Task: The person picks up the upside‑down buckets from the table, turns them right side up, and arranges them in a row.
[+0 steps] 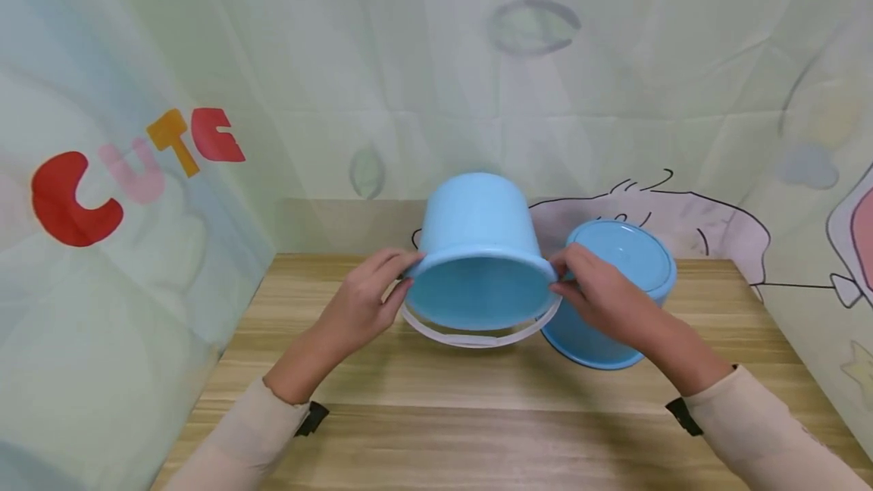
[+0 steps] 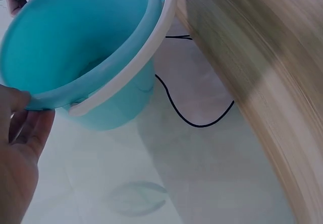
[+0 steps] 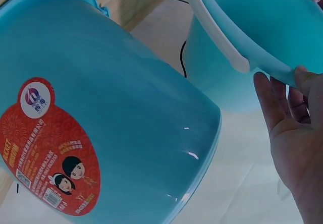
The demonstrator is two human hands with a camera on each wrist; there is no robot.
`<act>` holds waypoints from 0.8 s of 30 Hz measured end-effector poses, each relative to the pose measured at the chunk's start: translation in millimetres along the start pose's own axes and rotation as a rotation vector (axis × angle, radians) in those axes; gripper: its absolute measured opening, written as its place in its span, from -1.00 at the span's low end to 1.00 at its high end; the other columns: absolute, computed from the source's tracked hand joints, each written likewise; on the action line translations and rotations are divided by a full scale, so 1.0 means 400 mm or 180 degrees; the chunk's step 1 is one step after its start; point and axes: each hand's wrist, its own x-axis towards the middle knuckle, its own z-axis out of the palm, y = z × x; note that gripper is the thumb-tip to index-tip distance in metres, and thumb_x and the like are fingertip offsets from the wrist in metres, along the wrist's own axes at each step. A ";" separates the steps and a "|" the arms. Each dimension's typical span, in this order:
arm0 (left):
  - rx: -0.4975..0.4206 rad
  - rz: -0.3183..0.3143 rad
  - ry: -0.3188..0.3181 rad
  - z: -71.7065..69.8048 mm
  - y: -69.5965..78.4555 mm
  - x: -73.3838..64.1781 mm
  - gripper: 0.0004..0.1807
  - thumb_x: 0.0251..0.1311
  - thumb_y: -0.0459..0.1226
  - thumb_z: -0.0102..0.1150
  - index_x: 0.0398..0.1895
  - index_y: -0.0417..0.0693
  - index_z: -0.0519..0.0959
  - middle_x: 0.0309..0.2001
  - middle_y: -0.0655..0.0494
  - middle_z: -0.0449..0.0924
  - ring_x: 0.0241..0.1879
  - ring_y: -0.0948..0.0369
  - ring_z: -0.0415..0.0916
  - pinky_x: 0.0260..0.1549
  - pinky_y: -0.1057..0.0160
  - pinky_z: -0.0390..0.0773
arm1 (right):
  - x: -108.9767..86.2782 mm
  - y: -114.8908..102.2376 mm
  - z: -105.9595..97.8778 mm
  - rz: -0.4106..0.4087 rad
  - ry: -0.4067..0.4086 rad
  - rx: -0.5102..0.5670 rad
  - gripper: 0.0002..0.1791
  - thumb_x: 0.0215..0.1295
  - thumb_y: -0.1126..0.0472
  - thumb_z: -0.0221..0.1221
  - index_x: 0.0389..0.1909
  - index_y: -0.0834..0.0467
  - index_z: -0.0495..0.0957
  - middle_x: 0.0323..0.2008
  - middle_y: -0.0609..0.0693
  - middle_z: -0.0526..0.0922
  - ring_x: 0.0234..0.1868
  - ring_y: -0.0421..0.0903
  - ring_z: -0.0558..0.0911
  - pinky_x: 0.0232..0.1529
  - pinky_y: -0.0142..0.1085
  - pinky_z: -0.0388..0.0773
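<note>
A light blue bucket [image 1: 477, 211] is tipped with its mouth toward me, and its white handle [image 1: 470, 340] hangs below the rim. My left hand [image 1: 361, 298] pinches the rim on the left side, thumb and fingers on opposite faces of it. On the right side, my right hand [image 1: 603, 290] pinches the same rim. In the left wrist view the bucket's inside [image 2: 75, 37] shows no contents. A second, darker blue bucket [image 1: 593, 332] stands upside down on the table at the right, partly behind my right hand; its red label [image 3: 53, 148] faces the right wrist camera.
The wooden table [image 1: 423, 430] runs back to a printed cloth [image 1: 409, 59], which also hangs along both sides. Red, pink and orange letters [image 1: 78, 199] are printed on the left part. The upturned bucket stands close beside the held one.
</note>
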 end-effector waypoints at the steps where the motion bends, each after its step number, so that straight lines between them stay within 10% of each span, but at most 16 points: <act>1: -0.0007 -0.0004 -0.0006 0.000 0.000 0.001 -0.49 0.08 -0.58 0.42 0.16 -0.29 0.61 -0.07 -0.12 0.64 -0.14 0.05 0.68 -0.26 0.16 0.73 | 0.000 -0.001 -0.003 0.0041 -0.0020 0.0005 -0.60 0.28 0.45 0.34 0.01 0.14 0.39 -0.04 -0.01 0.59 0.02 -0.07 0.67 -0.07 -0.18 0.74; 24: -0.0214 -0.0329 -0.0002 -0.001 0.000 0.045 -0.49 0.15 -0.60 0.34 0.22 -0.33 0.60 -0.10 -0.15 0.63 -0.31 0.14 0.61 -0.41 0.23 0.70 | 0.030 -0.001 -0.040 0.0543 -0.0228 0.0429 -0.66 0.40 0.41 0.24 0.11 0.19 0.43 0.07 0.13 0.65 0.04 0.04 0.73 -0.02 -0.04 0.74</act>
